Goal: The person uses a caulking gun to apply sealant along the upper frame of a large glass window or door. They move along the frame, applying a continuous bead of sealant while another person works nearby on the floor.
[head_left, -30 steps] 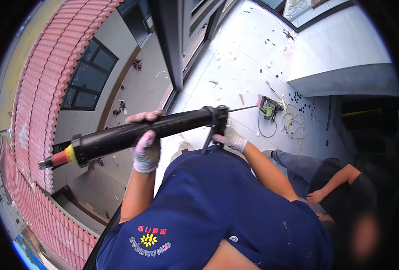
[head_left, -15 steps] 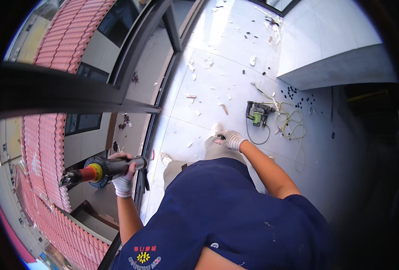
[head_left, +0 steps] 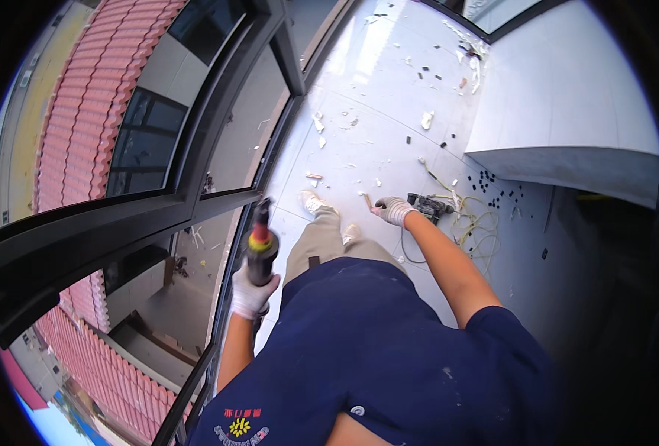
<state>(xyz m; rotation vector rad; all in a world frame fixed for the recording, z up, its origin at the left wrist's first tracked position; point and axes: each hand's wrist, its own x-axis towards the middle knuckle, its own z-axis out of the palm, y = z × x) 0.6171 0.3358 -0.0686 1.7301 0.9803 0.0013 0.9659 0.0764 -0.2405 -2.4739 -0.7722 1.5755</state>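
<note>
In my left hand point(head_left: 250, 294), gloved in white, is a black cylindrical power tool point(head_left: 262, 256) with a yellow ring and a red section. Its dark tip points away from me beside the window frame; motion blurs it a little. My right hand point(head_left: 396, 211), in a striped glove with bare fingertips, hangs above the floor with its fingers curled in. Whether anything is inside those fingers is hidden. Just beyond it, partly covered by the hand, a corded power drill point(head_left: 432, 207) lies on the tiles.
A dark window frame point(head_left: 184, 204) runs along my left, with red roof tiles point(head_left: 106, 89) outside. Scraps and a brown strip point(head_left: 367, 198) litter the pale floor. A yellowish cord point(head_left: 479, 227) lies coiled at right, near several small black pieces point(head_left: 485, 182). A white block-like structure point(head_left: 567, 160) juts in from the right.
My left hand has brought the tool in from the window side, swinging its tip from leftward to away from me. My right hand has moved slightly right and farther out. My feet have shifted.
</note>
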